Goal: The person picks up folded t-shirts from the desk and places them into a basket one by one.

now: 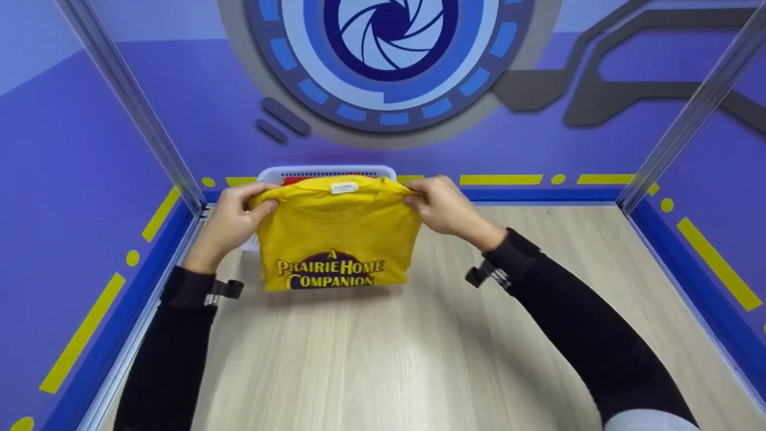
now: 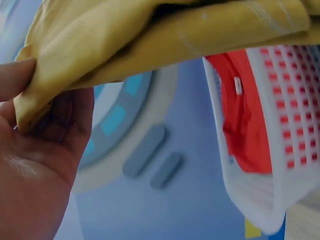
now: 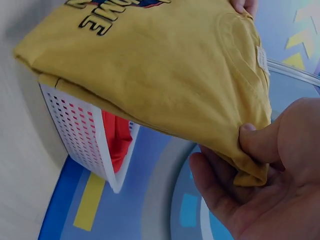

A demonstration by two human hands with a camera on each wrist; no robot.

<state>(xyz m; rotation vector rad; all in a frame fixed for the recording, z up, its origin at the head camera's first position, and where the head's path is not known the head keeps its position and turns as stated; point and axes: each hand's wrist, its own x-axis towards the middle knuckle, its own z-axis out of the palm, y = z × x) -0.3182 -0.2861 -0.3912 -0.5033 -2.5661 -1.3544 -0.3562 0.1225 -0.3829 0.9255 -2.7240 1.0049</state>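
Observation:
A folded yellow T-shirt [image 1: 335, 230] with dark printed lettering hangs between both hands, its collar and white label uppermost. My left hand [image 1: 230, 221] pinches one upper corner between thumb and fingers. At the opposite corner my right hand [image 1: 443, 206] pinches the cloth the same way. Behind the shirt stands a white perforated plastic basket [image 1: 326, 169], mostly hidden by it in the head view. Inside the basket lies a red garment [image 2: 245, 115], which both wrist views show beyond the shirt's lower folds.
The basket stands at the back left of a light wood-grain table [image 1: 383, 353], close to the blue printed back wall [image 1: 431, 158]. Metal posts [image 1: 140, 117] mark the corners, and printed side panels [image 1: 60, 197] flank the table.

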